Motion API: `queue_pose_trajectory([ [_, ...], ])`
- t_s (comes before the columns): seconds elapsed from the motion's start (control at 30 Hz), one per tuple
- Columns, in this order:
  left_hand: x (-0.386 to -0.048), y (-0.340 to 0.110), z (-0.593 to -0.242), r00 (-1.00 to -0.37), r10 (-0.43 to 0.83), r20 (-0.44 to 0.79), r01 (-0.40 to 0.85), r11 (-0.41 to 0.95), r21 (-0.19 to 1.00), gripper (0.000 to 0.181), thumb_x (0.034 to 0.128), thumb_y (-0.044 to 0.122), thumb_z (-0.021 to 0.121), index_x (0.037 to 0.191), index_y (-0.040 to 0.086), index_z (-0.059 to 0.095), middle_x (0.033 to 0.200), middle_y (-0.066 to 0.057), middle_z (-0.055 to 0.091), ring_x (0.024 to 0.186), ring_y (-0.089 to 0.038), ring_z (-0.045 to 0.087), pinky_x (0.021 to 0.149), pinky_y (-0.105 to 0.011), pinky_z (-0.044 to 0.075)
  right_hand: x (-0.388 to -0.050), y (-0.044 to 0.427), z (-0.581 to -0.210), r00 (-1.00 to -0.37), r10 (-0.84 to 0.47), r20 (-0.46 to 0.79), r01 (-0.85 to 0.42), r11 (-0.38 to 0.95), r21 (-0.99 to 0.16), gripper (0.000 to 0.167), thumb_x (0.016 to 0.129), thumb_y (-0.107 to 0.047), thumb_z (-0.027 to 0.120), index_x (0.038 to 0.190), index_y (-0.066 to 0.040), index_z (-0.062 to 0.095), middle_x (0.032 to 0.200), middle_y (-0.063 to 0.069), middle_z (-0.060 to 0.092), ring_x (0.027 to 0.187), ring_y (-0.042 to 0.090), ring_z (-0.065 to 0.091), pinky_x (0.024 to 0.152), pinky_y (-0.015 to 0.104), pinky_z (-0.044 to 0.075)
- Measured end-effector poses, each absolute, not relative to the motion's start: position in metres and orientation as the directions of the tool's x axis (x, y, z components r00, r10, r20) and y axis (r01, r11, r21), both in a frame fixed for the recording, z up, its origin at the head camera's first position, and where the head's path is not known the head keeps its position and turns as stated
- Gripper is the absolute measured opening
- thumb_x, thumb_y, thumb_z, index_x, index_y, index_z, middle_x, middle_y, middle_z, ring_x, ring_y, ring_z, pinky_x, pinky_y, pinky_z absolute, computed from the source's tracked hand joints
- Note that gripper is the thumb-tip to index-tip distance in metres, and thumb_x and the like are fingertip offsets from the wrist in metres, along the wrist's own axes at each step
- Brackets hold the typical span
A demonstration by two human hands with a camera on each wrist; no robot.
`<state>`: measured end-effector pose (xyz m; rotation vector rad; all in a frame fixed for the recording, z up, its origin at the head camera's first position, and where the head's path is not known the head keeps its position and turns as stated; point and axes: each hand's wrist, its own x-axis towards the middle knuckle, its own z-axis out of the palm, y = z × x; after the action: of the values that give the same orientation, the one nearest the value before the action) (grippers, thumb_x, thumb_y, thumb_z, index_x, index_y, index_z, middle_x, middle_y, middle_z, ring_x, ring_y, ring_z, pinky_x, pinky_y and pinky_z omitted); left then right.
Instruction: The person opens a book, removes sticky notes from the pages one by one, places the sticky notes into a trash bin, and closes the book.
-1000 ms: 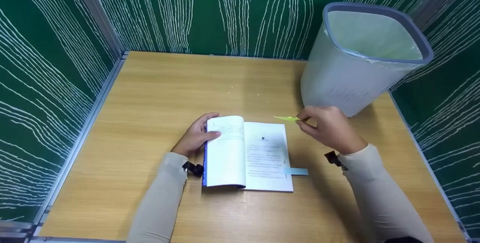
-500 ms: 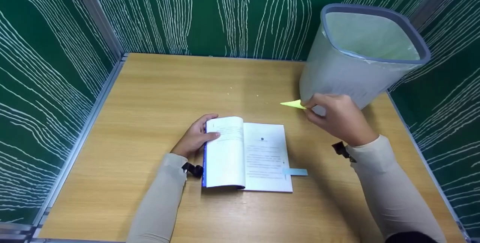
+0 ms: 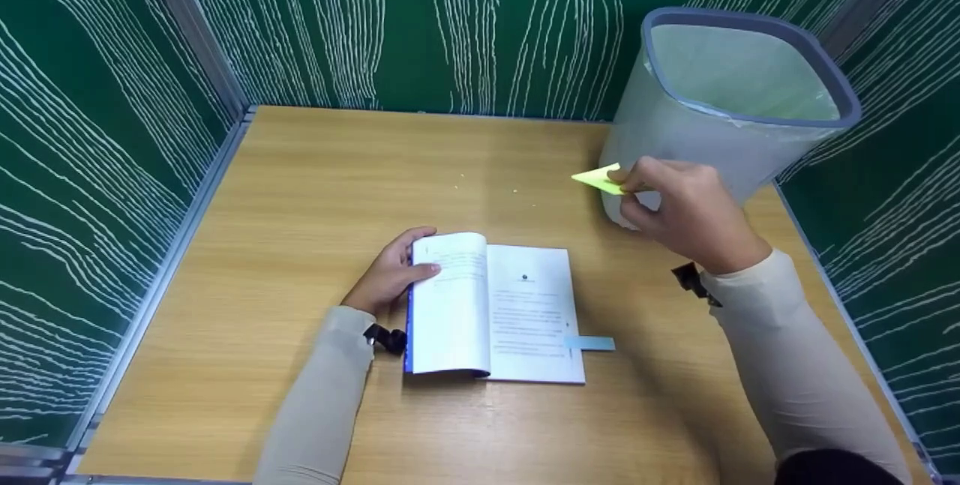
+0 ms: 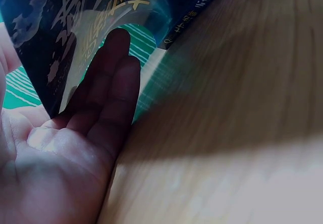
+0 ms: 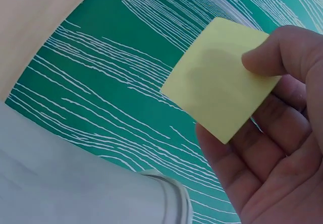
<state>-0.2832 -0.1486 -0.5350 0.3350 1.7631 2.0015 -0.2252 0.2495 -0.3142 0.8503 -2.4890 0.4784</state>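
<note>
An open book (image 3: 536,320) lies on the table, with a light blue sticky tab (image 3: 598,343) jutting from its right page. My left hand (image 3: 386,275) grips its left side, thumb on the page and fingers behind the cover. The left wrist view shows the dark blue cover (image 4: 38,42) with gold and pale lettering, and the fingers reaching under it. Raised in front of the bin, my right hand (image 3: 686,208) pinches a yellow sticky note (image 5: 212,77) between thumb and fingers. That square note appears nearly flat-on in the right wrist view.
A pale bin (image 3: 634,121) with a grey-blue rim and a light liner stands at the table's back right. Several tiny white specks dot the wooden table (image 3: 337,170) beyond the book. Green walls (image 3: 412,28) with white wavy lines surround the table.
My right hand has moved up and to the right with the yellow sticky note, from beside the book to in front of the bin. The left hand and book stay put.
</note>
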Motion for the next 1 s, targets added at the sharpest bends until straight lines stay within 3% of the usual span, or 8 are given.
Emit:
queue_pose_trajectory([
  [0.23, -0.284, -0.150, -0.537, -0.872, 0.474, -0.121, -0.174, -0.071, 0.982, 0.074, 0.0924, 0.005, 0.074, 0.157, 0.008, 0.037, 0.141, -0.016, 0.060, 0.113, -0.026, 0.070, 0.084, -0.034, 0.062, -0.227, 0.248, -0.304, -0.703, -0.449, 0.551, -0.602, 0.788, -0.127, 0.016, 0.089, -0.002, 0.073, 0.096, -0.006, 0.059, 0.107, 0.014, 0.078, 0.076, 0.030, 0.075, 0.056, 0.035, 0.055],
  [0.43, -0.284, -0.149, -0.536, -0.875, 0.469, -0.122, -0.180, -0.079, 0.981, 0.073, 0.0921, 0.004, 0.074, 0.155, 0.010, 0.038, 0.141, -0.016, 0.060, 0.115, -0.027, 0.069, 0.085, -0.035, 0.062, -0.229, 0.249, -0.295, -0.726, -0.432, 0.535, -0.564, 0.819, -0.104, 0.017, 0.092, -0.004, 0.072, 0.100, -0.005, 0.058, 0.106, 0.017, 0.077, 0.075, 0.032, 0.074, 0.065, 0.042, 0.061],
  [0.67, -0.282, -0.148, -0.535, -0.878, 0.460, -0.132, -0.183, -0.068, 0.981, 0.071, 0.0925, 0.006, 0.074, 0.155, 0.013, 0.040, 0.140, -0.013, 0.061, 0.115, -0.028, 0.069, 0.086, -0.035, 0.062, -0.232, 0.249, -0.284, -0.736, -0.418, 0.532, -0.540, 0.837, -0.090, 0.016, 0.093, -0.005, 0.072, 0.101, -0.006, 0.058, 0.109, 0.017, 0.076, 0.080, 0.034, 0.075, 0.068, 0.043, 0.061],
  [1.0, -0.282, -0.148, -0.534, -0.865, 0.486, -0.125, -0.201, -0.109, 0.973, 0.076, 0.0934, 0.004, 0.073, 0.158, 0.008, 0.034, 0.140, -0.018, 0.060, 0.111, -0.027, 0.071, 0.084, -0.037, 0.063, -0.238, 0.252, -0.267, -0.739, -0.409, 0.536, -0.527, 0.846, -0.080, 0.015, 0.095, -0.006, 0.069, 0.104, -0.005, 0.058, 0.119, 0.019, 0.075, 0.087, 0.037, 0.075, 0.074, 0.048, 0.062],
])
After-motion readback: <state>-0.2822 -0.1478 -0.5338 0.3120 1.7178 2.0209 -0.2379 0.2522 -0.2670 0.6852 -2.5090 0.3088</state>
